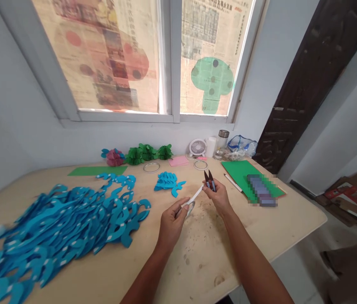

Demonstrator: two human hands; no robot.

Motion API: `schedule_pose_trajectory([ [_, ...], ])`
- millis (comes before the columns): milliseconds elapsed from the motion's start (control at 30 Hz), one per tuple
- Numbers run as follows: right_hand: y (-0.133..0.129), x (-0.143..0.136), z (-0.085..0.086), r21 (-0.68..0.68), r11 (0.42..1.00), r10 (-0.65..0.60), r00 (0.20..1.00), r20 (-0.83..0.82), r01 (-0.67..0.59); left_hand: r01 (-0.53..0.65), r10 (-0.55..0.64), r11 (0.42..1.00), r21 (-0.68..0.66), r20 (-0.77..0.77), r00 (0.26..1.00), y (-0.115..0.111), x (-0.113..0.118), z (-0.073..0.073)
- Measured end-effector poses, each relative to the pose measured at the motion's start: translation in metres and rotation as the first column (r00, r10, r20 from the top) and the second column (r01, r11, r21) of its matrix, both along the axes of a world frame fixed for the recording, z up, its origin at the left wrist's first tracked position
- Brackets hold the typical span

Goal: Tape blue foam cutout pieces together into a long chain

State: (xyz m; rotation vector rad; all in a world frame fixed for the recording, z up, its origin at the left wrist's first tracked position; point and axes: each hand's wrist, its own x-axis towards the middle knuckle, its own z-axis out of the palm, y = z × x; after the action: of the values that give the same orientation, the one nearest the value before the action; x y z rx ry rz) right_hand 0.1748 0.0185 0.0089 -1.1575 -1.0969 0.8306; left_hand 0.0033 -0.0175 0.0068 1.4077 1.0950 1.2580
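Observation:
Above the middle of the table, my left hand [174, 219] is closed on what looks like a roll of white tape [191, 208], partly hidden by the fingers. A narrow white strip [196, 194] runs up from it to the fingertips of my right hand [219, 197]. Small thread snips [209, 182] with dark blades are held in that same hand, blades pointing up and apart. Beyond my left hand lies a small bunch of blue cut-out pieces [166, 181]. A large heap of similar blue pieces [80, 223], many bearing white patches, spreads to the left.
Green sheets [235, 169] lie at the right with a pen [233, 183] and a blurred-out object [262, 190]. Two thin rings [151, 167], green paper shapes [147, 153], a small fan [197, 147] and a glass jar [221, 145] line the back.

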Motion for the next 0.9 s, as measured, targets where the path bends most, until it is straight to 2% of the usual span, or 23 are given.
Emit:
schedule_pose_trajectory([
  [333,0.001,-0.004,-0.001,0.004,0.999,-0.035,0.999,-0.02,0.035,0.005,-0.006,0.997,0.073,0.011,1.0,0.005,-0.004,-0.004],
  [467,0.002,-0.006,-0.002,0.032,0.999,-0.001,1.0,-0.018,0.001,0.001,-0.002,0.998,0.069,0.025,1.0,0.008,-0.004,-0.004],
  [667,0.0,-0.007,-0.002,0.049,0.999,0.009,1.0,-0.024,-0.008,0.033,-0.028,0.993,0.114,-0.044,0.999,0.006,-0.001,0.0],
  [800,-0.003,-0.008,0.003,0.037,0.999,-0.024,1.0,-0.008,0.024,0.005,0.002,0.996,0.086,-0.083,0.997,0.001,-0.003,0.004],
  [900,-0.003,-0.01,0.005,0.046,0.999,0.01,1.0,0.015,-0.01,-0.039,0.046,0.996,0.075,-0.105,0.993,0.004,-0.005,0.007],
])
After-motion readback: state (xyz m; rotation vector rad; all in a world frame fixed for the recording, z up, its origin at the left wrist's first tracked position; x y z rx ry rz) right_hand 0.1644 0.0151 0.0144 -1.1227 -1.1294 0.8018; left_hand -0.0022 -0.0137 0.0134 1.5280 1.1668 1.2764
